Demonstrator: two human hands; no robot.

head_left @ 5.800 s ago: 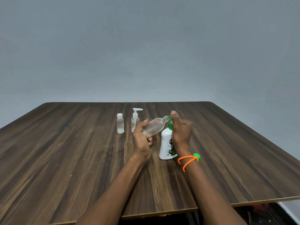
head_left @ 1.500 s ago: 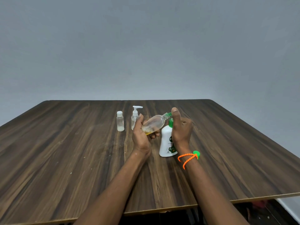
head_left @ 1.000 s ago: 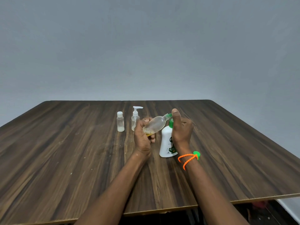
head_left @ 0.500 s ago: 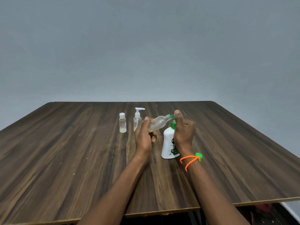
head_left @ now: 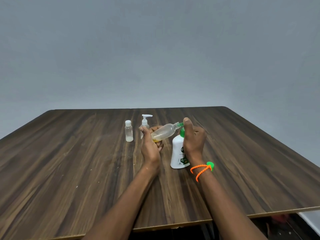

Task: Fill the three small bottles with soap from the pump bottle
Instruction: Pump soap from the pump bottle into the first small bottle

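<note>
Wooden table (head_left: 69, 170) mid-area: white pump bottle (head_left: 178, 153) upright, right hand (head_left: 194, 141) fingers curled, thumb pressing its green pump; left hand (head_left: 150, 146) fingers wrapped round tilted clear bottle (head_left: 163, 132), mouth at nozzle; clear pump bottle (head_left: 145, 124) and capped small bottle (head_left: 129, 131) toward far edge

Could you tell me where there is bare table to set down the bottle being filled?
Bare wood lies left of the capped small bottle and right of the white pump bottle, also along the near table edge. It is crowded between the clear pump bottle and both hands.

Two bottles (head_left: 136, 129) left of pump bottle (head_left: 178, 153)
</note>
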